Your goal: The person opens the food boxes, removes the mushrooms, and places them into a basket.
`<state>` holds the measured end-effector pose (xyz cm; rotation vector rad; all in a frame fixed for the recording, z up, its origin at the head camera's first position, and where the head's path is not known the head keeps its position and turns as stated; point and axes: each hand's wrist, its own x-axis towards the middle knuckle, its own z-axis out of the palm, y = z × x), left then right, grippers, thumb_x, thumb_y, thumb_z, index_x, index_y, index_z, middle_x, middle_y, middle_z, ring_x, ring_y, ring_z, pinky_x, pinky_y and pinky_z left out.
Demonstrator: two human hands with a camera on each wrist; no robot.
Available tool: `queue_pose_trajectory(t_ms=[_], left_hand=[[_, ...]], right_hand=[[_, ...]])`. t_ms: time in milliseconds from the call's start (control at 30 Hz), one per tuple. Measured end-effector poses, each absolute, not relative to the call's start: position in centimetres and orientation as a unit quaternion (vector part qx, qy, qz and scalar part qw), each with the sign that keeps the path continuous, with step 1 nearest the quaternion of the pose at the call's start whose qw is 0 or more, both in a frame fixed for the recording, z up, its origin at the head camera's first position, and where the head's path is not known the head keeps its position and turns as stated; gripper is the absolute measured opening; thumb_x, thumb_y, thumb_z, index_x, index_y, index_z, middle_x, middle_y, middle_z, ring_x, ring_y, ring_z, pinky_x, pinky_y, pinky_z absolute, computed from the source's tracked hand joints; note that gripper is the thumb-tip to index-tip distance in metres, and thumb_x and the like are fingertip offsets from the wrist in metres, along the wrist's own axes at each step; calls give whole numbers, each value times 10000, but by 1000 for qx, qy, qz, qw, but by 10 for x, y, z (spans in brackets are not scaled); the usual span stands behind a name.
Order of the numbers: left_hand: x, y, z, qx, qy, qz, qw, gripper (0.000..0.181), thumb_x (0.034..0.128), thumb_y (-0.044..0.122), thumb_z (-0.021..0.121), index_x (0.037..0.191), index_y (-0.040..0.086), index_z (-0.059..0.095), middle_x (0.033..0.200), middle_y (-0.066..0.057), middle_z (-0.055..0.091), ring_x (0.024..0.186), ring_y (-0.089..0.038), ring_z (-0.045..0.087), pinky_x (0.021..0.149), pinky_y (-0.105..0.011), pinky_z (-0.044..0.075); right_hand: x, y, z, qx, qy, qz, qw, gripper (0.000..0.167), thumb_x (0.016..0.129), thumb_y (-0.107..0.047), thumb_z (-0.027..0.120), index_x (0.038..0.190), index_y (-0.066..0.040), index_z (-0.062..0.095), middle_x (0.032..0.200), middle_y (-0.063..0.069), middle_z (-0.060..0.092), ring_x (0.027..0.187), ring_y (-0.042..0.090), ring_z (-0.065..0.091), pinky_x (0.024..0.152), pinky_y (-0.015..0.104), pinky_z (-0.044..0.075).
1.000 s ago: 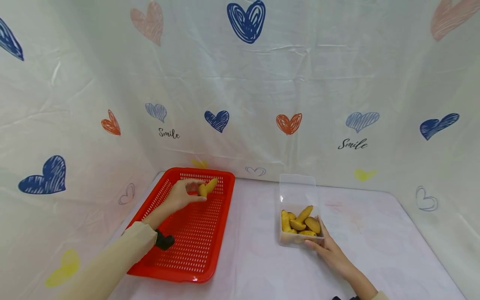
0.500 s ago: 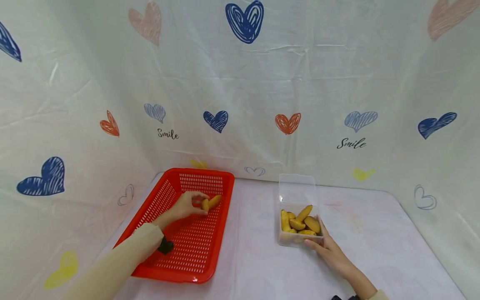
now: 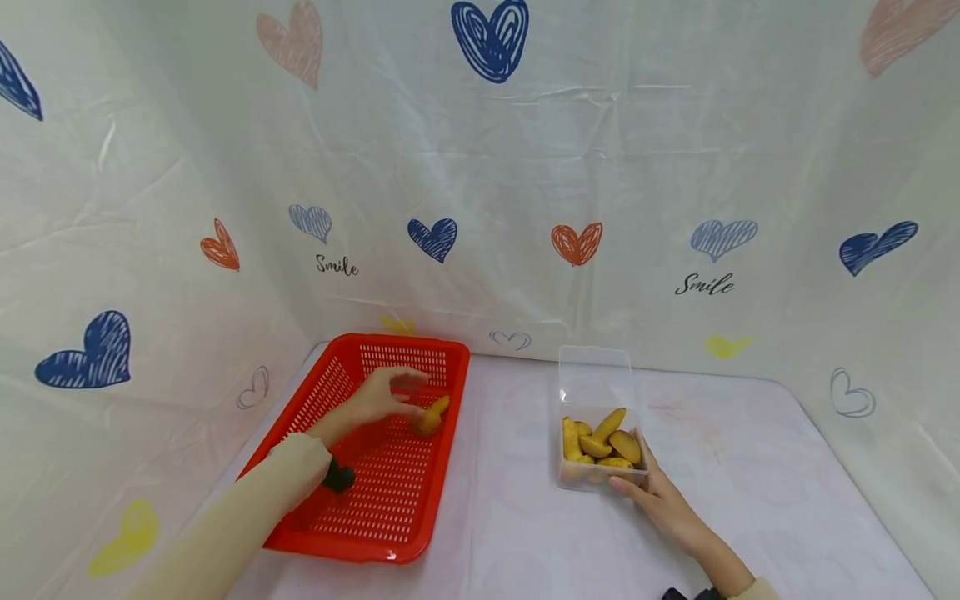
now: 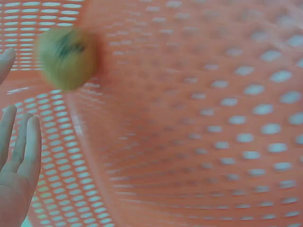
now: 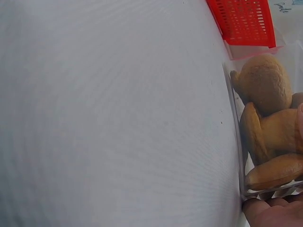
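Observation:
Inside the red plastic basket (image 3: 444,471), a yellow-brown mushroom (image 3: 430,418) lies near the right wall. In the left wrist view, that mushroom (image 4: 67,57) shows a rounded cap with a dark mark, slightly blurred. My left hand (image 3: 381,393) hovers just to its left, thumb and fingers spread apart and holding nothing. On the right, my right hand (image 3: 658,500) grips the front right corner of a clear plastic box (image 3: 581,477), thumb at the front. Several similar mushrooms (image 5: 265,85) fill this box; some are partly hidden by others.
The box's clear lid (image 3: 596,375) stands raised at its back. A white cloth (image 3: 517,517) covers the table. Behind it hangs a white curtain (image 3: 495,167) printed with hearts.
My left hand has lowered the mushroom into the basket, let it go and drawn slightly away from it. The right hand and the box have stayed in place.

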<state>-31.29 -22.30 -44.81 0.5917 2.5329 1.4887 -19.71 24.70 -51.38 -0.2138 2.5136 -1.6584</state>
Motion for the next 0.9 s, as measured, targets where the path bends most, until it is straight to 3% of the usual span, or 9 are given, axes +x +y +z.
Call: queue_pose_trajectory(t_ms=[200,300,333,433,533,633,767,833,900], left_hand=[[-320,-206,-421,187,847,493,61,535,856,92,795,1347,28,591,1348,-151,605,1257,-336,547,969,-422,518],[-320,-193,-406,181,847,496,59,520,875,137,784,1356,67,597,1349,-108,612,1260,-288,550,992,-424,503],[-320,-188,-401,183,846,497,58,518,883,145,778,1361,71,593,1350,-104,613,1259,-281,553,997,-421,500],[-319,-171,-390,201,829,518,65,518,890,109,763,1370,48,580,1348,-122,610,1249,-300,564,973,-417,516],[-318,-150,-382,225,815,529,72,514,890,90,759,1369,48,579,1341,-116,613,1234,-304,578,939,-375,537],[-316,-127,-375,246,805,535,79,504,888,84,760,1361,61,588,1336,-103,615,1231,-303,581,919,-347,546],[-311,-98,-370,278,788,542,93,519,885,56,755,1370,40,571,1346,-142,602,1231,-327,581,918,-348,546],[-309,-84,-369,291,781,543,101,533,880,44,755,1377,31,561,1344,-152,604,1214,-323,597,906,-343,551],[-307,-71,-370,300,776,543,111,543,878,45,758,1382,34,556,1339,-145,610,1199,-312,609,892,-333,557]], right_hand=[[-197,248,-514,-67,827,-555,64,942,991,-228,641,1599,-108,-68,1643,225,-32,841,183,458,669,243,440],[-197,248,-514,-72,826,-555,63,942,991,-231,643,1598,-97,-66,1640,232,-38,1134,288,459,740,194,447],[-197,248,-514,-74,825,-556,63,945,990,-231,644,1597,-96,-67,1639,232,-40,1153,340,439,744,192,449],[-197,248,-514,-80,827,-553,60,944,990,-236,643,1595,-80,-66,1636,240,-44,1365,402,250,827,185,447],[-198,248,-513,-82,832,-545,59,941,994,-243,638,1593,-77,-69,1636,239,-42,1426,450,183,946,311,467],[-198,248,-513,-81,839,-535,58,936,1000,-259,628,1593,-79,-72,1637,238,-37,1466,478,29,1047,438,401],[-198,247,-514,-72,834,-544,59,936,996,-258,634,1597,-90,-65,1639,232,-38,1435,437,175,915,347,485],[-198,247,-515,-67,830,-550,60,936,993,-252,639,1599,-97,-57,1642,225,-31,1288,383,379,794,272,489],[-197,246,-515,-64,828,-553,59,935,991,-246,642,1601,-98,-50,1644,221,-25,1123,313,465,720,246,472]])
